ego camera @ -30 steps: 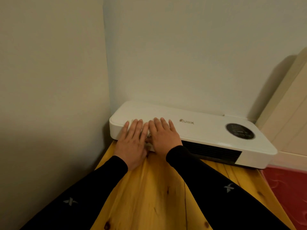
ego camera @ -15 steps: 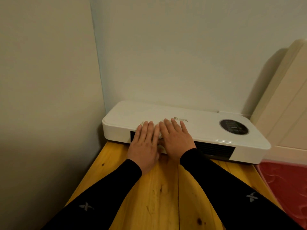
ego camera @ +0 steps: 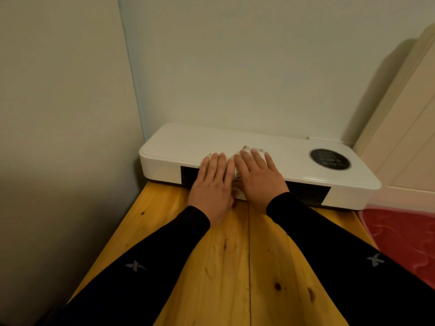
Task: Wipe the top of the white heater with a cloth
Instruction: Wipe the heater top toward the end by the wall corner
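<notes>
The white heater (ego camera: 188, 147) lies along the wall at the back of the wooden table, with a round black control panel (ego camera: 330, 159) on its right end. My left hand (ego camera: 213, 184) and my right hand (ego camera: 257, 176) lie flat side by side over its front edge, near the middle. They press a white cloth (ego camera: 236, 172) against the top and front. Only a thin strip of the cloth shows between the hands; the rest is hidden under my palms. My right fingertips reach the logo on the top.
The wooden table (ego camera: 226, 267) fills the foreground, in a corner with a wall (ego camera: 58, 114) close on the left. A cream panel (ego camera: 404, 137) leans at the right. A red tray-like surface (ego camera: 400, 231) lies beside the table on the right.
Both hands have slid to the right along the heater with the cloth under them, from near its left end to about the middle. More of the left top is uncovered.
</notes>
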{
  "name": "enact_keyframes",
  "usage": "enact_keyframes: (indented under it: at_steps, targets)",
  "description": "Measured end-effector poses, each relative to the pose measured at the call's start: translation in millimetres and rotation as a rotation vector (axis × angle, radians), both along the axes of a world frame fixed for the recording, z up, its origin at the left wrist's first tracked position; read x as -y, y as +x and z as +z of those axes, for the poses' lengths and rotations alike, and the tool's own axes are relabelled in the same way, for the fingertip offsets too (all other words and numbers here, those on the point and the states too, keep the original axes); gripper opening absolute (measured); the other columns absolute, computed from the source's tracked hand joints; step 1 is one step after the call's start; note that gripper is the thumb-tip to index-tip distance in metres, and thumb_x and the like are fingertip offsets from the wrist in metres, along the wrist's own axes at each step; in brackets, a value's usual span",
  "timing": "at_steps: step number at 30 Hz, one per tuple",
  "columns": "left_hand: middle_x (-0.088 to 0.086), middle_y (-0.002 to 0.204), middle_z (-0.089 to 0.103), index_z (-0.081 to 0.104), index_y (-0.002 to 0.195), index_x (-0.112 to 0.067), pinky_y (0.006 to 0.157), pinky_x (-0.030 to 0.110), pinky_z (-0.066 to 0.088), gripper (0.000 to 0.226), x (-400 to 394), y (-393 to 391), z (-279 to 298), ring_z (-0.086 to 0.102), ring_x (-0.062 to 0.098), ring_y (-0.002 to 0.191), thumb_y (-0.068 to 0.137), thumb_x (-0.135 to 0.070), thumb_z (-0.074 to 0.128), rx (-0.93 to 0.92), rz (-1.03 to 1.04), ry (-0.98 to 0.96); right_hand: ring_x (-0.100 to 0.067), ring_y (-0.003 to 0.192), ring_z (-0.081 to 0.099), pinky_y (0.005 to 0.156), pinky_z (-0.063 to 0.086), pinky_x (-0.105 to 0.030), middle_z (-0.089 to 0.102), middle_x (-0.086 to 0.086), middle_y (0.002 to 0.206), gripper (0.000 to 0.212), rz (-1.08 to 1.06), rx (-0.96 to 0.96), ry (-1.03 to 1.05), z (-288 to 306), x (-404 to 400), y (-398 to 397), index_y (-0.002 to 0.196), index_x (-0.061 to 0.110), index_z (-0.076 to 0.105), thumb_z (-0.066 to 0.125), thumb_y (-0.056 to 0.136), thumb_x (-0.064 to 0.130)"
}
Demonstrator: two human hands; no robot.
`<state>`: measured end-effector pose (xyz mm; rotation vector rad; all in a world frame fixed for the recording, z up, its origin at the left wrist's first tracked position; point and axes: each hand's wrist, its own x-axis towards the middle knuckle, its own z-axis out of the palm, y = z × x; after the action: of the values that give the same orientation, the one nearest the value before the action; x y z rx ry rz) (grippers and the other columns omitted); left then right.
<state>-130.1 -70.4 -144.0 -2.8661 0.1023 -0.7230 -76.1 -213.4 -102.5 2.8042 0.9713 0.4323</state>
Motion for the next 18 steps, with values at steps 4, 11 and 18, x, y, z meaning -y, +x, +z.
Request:
enact_keyframes:
  at_steps: [4,11,18]
  targets:
    - [0.023,0.159,0.012,0.003,0.153,-0.004,0.118,0.053,0.004,0.079,-2,0,-1,0.005,0.039,0.148,0.094,-0.045,0.034,0.019,0.006,-0.011,-0.033,0.155,0.009,0.125,0.009,-0.051,0.014,-0.008,0.167,0.065,-0.012,0.021,-0.013,-1,-3,-1,0.158,0.017,0.014,0.030,0.103,0.046]
    - [0.021,0.159,0.013,0.005,0.153,-0.006,0.118,0.054,0.004,0.079,-16,-3,-1,0.005,0.037,0.148,0.092,-0.047,0.033,0.026,0.014,-0.040,-0.036,0.154,0.007,0.125,0.008,-0.051,0.014,-0.010,0.166,0.067,0.004,0.021,-0.049,1,-19,-1,0.158,0.012,0.013,0.029,0.104,0.047]
    - [0.020,0.159,0.018,0.010,0.153,-0.006,0.117,0.055,0.007,0.072,-50,-10,-2,0.009,0.036,0.148,0.093,-0.042,0.030,0.041,0.040,-0.064,-0.036,0.154,0.008,0.124,0.006,-0.051,0.013,-0.011,0.167,0.067,0.037,0.014,-0.045,0,-55,-4,0.159,0.011,0.009,0.024,0.105,0.048]
